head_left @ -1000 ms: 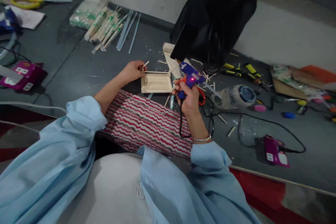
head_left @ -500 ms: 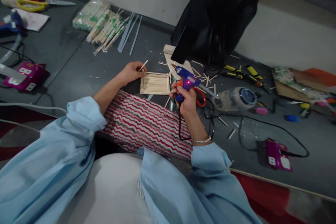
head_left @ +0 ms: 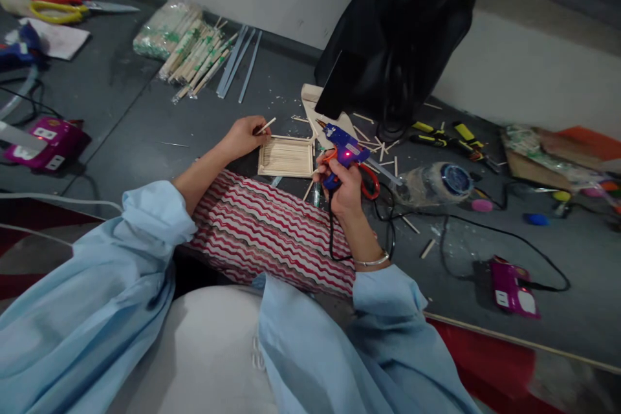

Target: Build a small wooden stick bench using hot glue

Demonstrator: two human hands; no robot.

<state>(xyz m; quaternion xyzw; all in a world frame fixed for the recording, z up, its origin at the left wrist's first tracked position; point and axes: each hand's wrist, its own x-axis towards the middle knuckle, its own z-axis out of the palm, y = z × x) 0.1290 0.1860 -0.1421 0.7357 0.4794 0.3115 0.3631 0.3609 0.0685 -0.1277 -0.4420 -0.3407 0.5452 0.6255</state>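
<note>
Between my hands lies a shallow rectangular tray of wooden sticks [head_left: 286,156], low-walled, on the dark table. My left hand [head_left: 245,136] is at its far left corner, fingers pinched on a short wooden stick [head_left: 266,125] that tilts up to the right. My right hand [head_left: 345,189] is wrapped round a blue hot glue gun [head_left: 343,142] with a red light lit and its nozzle pointing up and left, above the tray's right side. A clear glue stick [head_left: 385,170] extends from its back. Orange-handled scissors [head_left: 370,182] lie partly hidden behind the right hand.
Loose cut sticks [head_left: 383,145] and a black bag [head_left: 392,52] are beyond the glue gun. A plastic jar [head_left: 436,182], pliers [head_left: 431,134] and a purple power box [head_left: 514,288] with a black cord stand right. Bundled chopsticks [head_left: 194,55] lie back left. Striped cloth [head_left: 272,226] covers the near edge.
The stick in my left hand has tipped lower, nearer to level, and that hand has shifted very slightly. My right hand with the glue gun looks nearly unchanged.
</note>
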